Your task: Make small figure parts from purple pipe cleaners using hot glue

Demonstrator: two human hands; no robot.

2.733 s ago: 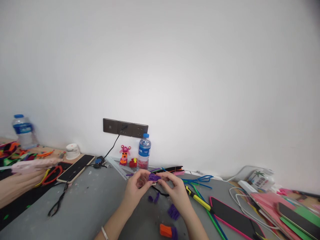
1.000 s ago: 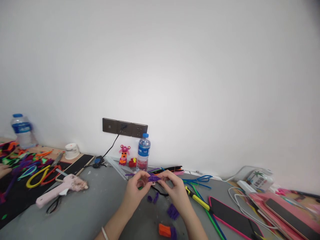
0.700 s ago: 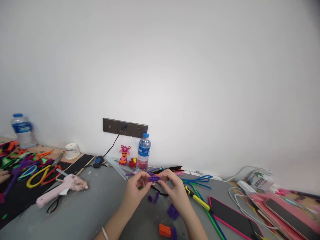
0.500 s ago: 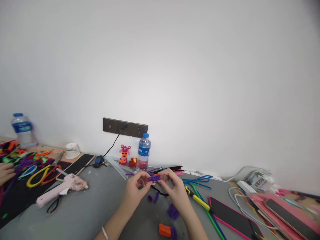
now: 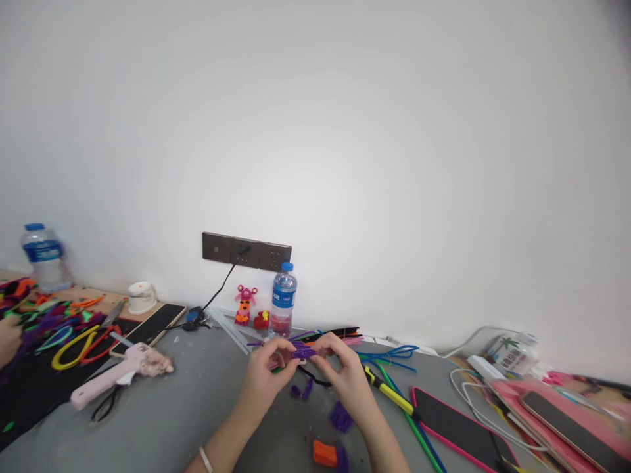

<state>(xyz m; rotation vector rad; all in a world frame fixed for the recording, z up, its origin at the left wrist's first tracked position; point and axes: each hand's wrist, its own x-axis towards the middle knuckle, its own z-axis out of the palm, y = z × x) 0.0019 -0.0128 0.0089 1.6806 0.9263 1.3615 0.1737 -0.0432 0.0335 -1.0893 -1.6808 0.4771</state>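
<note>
Between my two hands is a small bundle of purple pipe cleaner [image 5: 304,353], held above the grey table. My left hand [image 5: 270,368] pinches its left end between thumb and fingers. At the other end my right hand [image 5: 338,361] grips it the same way. Below them on the table lie small purple pieces [image 5: 306,389], a purple fuzzy clump [image 5: 340,417] next to my right wrist, and an orange block [image 5: 325,453] with a purple end. A black strand [image 5: 318,380] runs just beneath the hands.
Left of me lie a pink glue gun [image 5: 123,374], yellow-handled scissors [image 5: 73,348] and another person's hand [image 5: 8,340]. A water bottle [image 5: 284,299] and small pipe-cleaner figure [image 5: 243,307] stand by the wall. A yellow knife [image 5: 392,394] and pink-edged phone [image 5: 458,427] lie right.
My hands stay in nearly the same place, still pinching the purple bundle, which seems slightly turned. The other person's hand at the left edge has shifted and blurred.
</note>
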